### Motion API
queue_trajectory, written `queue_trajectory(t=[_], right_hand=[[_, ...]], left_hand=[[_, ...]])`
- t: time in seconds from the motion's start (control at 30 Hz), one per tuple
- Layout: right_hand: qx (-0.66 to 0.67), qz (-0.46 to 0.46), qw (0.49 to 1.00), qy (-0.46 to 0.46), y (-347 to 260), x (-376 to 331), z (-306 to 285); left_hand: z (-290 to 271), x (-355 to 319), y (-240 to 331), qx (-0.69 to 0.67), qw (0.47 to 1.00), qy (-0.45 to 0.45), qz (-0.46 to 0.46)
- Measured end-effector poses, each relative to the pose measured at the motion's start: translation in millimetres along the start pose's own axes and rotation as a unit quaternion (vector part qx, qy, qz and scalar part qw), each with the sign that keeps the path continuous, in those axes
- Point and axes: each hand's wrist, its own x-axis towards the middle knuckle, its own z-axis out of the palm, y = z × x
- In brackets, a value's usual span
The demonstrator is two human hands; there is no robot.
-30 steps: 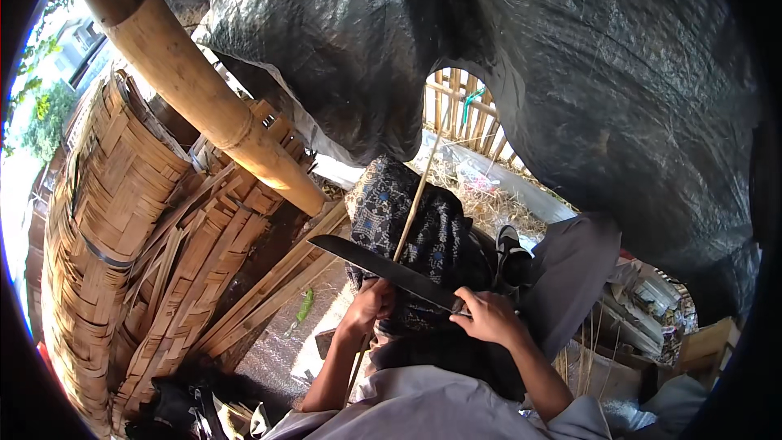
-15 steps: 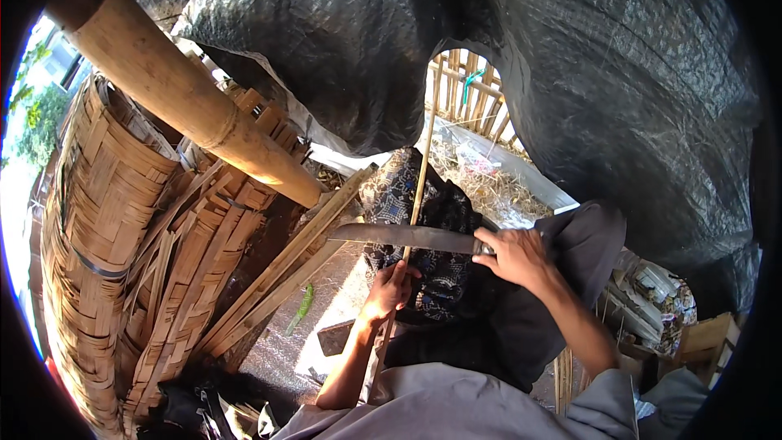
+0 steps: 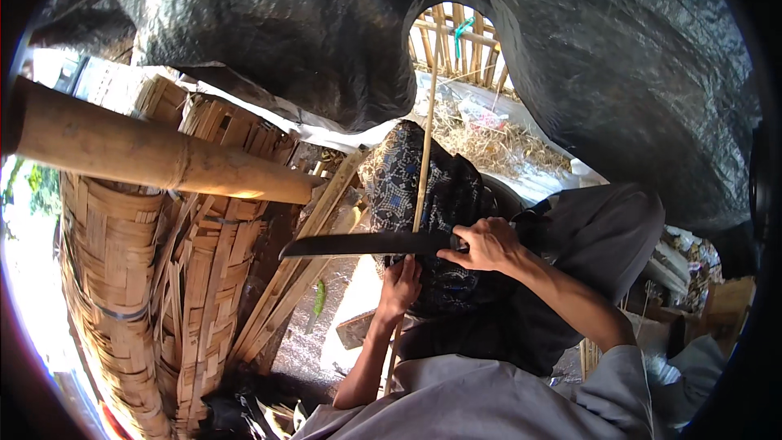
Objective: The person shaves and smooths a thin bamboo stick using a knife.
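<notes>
My right hand (image 3: 487, 246) is closed round the handle of a machete (image 3: 366, 244), whose long dark blade points left and lies across a thin bamboo strip (image 3: 424, 165). Just below the blade, my left hand (image 3: 401, 284) pinches that strip. The strip runs from near my body up toward the opening at the far side. Beneath it, a dark patterned cloth (image 3: 399, 171) is draped over my leg. Whether the edge bites into the strip cannot be made out.
Rolled woven bamboo mats (image 3: 114, 253) stand at the left, below a thick bamboo pole (image 3: 175, 160). Split bamboo lengths (image 3: 305, 257) lean beside them. Black plastic sheeting (image 3: 611, 73) hangs ahead and to the right. A wooden box (image 3: 727, 307) sits at the lower right.
The machete's blade has turned and shifted slightly to the left over the strip. Both hands stay on what they held, while the whole view has tilted.
</notes>
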Motion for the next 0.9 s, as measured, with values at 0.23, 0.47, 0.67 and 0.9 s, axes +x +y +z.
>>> queue_trajectory(t=[0.23, 0.47, 0.67, 0.9], right_hand=[[0.032, 0.140, 0.989, 0.044, 40.6, 44.1, -8.9], [0.025, -0.018, 0.998, -0.052, 9.5, 20.4, -3.4], [-0.009, -0.046, 0.999, -0.018, 1.1, 16.1, -18.5], [0.000, 0.062, 0.998, -0.014, 23.2, 30.1, -33.1]], left_hand=[[-4.3, -6.5, -4.9, 0.050, 0.999, 0.015, 0.010], [-11.4, 2.0, 3.7, -0.038, 0.998, 0.007, -0.054], [-2.2, -7.1, -10.1, 0.068, 0.988, 0.065, 0.119], [11.5, -0.2, 11.9, -0.021, 0.999, 0.013, -0.025]])
